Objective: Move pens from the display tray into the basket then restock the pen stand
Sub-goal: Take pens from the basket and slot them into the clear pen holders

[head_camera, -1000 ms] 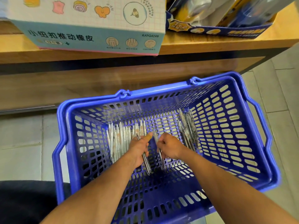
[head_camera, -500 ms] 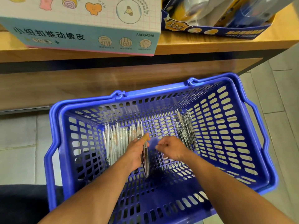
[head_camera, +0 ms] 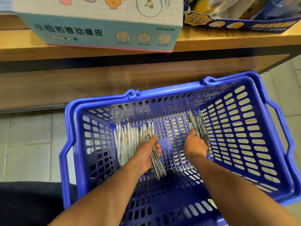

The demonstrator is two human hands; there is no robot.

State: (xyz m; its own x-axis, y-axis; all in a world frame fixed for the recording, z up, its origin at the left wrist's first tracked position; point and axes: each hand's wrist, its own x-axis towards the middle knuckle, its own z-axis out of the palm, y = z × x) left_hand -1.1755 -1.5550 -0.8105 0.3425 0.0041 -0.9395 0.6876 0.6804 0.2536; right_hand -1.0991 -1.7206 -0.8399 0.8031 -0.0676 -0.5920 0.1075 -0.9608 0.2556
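Observation:
A blue plastic basket (head_camera: 244, 144) stands on the tiled floor below a wooden shelf. Inside it, a row of pale pens (head_camera: 128, 137) lies at the left and a heap of dark pens (head_camera: 197, 123) at the right. My left hand (head_camera: 145, 154) is down in the basket and grips a bundle of dark pens (head_camera: 157, 163) that pokes out below the palm. My right hand (head_camera: 194, 145) reaches onto the near end of the dark heap; its fingers are hidden under the hand.
A wooden shelf (head_camera: 211, 41) runs across the top, carrying a light-blue eraser box (head_camera: 101, 30) and a dark-blue display carton (head_camera: 244, 22). Grey floor tiles (head_camera: 29, 144) lie to the left. A dark cloth shape (head_camera: 32, 201) fills the lower left corner.
My right hand moved away from the left hand and over to the dark pens at the basket's right. The left hand still grips its bundle.

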